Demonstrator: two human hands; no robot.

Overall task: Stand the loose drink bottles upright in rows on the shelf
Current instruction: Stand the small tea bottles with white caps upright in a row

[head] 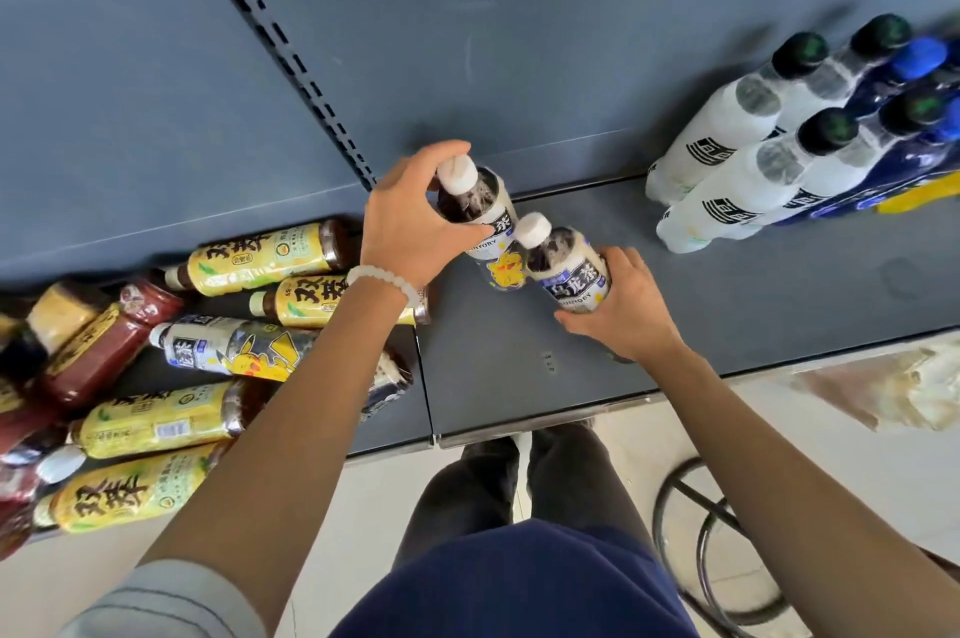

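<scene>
Grey-blue metal makes up the shelf (727, 284), seen from above with its back panel rising behind it. Near the middle of the shelf stand two dark tea bottles with white caps and white-and-blue labels. The left hand (410, 227) curls over the shoulder of the rear tea bottle (480, 216), thumb on the near side and fingers wrapped round behind the cap, so it is gripping that bottle. The right hand (626, 305) wraps round the lower body of the front tea bottle (563, 268), fingers closed on the label. The two bottles touch side by side, both roughly upright with a slight lean. A pale bead bracelet (384, 279) sits on the left wrist.

Toward the left end of the shelf lies a jumble of loose bottles on their sides: several yellow-label tea bottles (260, 261), one white-and-blue bottle with a yellow cartoon figure (234, 344), and red-brown bottles (98, 351) at the far left edge. They overlap and touch one another, partly hidden by the left forearm.

At the right end of the shelf, close to the back panel, a cluster of cloudy white bottles with dark caps (737, 154) stands upright in rows, with dark blue bottles (904, 118) just beside them at the picture's edge.
</scene>
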